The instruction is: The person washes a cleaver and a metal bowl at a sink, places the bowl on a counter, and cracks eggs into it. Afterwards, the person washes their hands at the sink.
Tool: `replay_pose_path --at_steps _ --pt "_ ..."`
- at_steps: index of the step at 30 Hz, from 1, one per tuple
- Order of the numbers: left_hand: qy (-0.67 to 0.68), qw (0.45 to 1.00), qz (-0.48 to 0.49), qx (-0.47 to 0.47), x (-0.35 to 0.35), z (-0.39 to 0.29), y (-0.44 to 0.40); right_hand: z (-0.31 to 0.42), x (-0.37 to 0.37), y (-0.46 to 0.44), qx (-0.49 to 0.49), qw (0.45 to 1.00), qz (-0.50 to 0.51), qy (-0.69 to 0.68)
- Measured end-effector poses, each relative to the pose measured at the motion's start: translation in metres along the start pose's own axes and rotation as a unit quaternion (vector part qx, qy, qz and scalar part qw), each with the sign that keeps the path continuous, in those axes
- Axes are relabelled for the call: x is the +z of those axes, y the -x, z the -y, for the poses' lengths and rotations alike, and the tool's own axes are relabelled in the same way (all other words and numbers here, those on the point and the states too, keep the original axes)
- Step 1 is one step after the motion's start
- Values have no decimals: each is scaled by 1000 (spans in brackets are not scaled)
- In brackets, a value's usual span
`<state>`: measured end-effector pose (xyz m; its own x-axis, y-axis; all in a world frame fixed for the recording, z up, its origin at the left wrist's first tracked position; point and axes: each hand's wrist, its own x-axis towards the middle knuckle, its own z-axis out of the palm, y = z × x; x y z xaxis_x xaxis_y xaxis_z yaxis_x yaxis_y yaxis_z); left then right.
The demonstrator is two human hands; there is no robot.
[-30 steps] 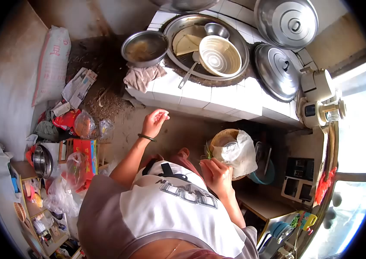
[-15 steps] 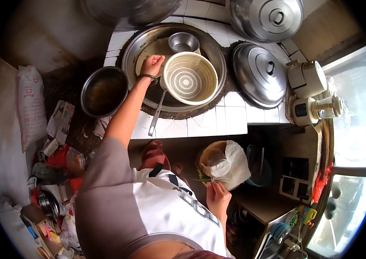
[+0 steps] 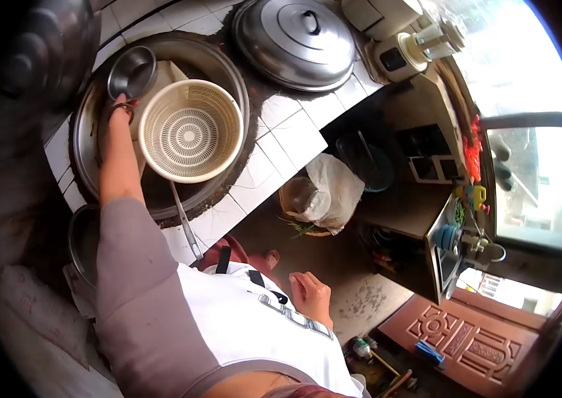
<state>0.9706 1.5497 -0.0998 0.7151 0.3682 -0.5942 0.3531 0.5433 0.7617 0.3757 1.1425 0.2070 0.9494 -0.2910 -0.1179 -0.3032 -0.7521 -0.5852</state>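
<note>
My left hand is closed on the near rim of a small metal bowl, which tilts over the large wok. Beside it, a cream plastic colander sits over the wok and appears to contain nothing. From under the colander a long metal handle reaches across the tiled edge; its head is hidden. A pale flat piece shows beneath the bowl and colander. In front of my white shirt, my right hand has its fingers loosely curled, with nothing visible in them.
A domed metal lid covers the second burner place. A blender stands beyond it. Below the tiled counter sits a basket with a white bag. A dark basin is partly behind my left arm.
The view has turned to the right. My left hand has shifted from beside the colander to the metal bowl, now tilted. My right hand has drawn away from the basket.
</note>
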Motion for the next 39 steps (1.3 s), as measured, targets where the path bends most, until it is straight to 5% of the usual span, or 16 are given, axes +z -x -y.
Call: replay_pose_path --at_steps 1,5,8,13,16,19,23,25,30,39 --pt "-41 998 29 -26 1 -23 -1 1 -5 4 15 1000 -15 1" --pt "6 991 79 106 30 -80 20 -13 -12 35 18 997 -79 -4" --pt "26 966 234 109 74 -79 186 -42 -5 72 3 994 -102 -35" --pt "4 878 478 17 124 62 487 -103 -31 159 58 976 -203 -47" --pt "-4 770 618 -162 118 196 603 -151 -60 231 133 954 -269 -15" --pt "-190 786 549 -209 108 331 716 -202 -82 316 214 911 -353 10" --pt "-263 731 567 -275 82 444 866 -254 -100 419 308 856 -414 32" --pt "-376 691 573 -231 75 470 934 -271 -108 454 344 836 -426 21" --pt "-418 621 630 -209 86 547 1040 -342 -124 491 368 817 -443 -14" --pt "-421 580 638 -281 183 699 1160 -516 -251 479 363 819 -445 -12"
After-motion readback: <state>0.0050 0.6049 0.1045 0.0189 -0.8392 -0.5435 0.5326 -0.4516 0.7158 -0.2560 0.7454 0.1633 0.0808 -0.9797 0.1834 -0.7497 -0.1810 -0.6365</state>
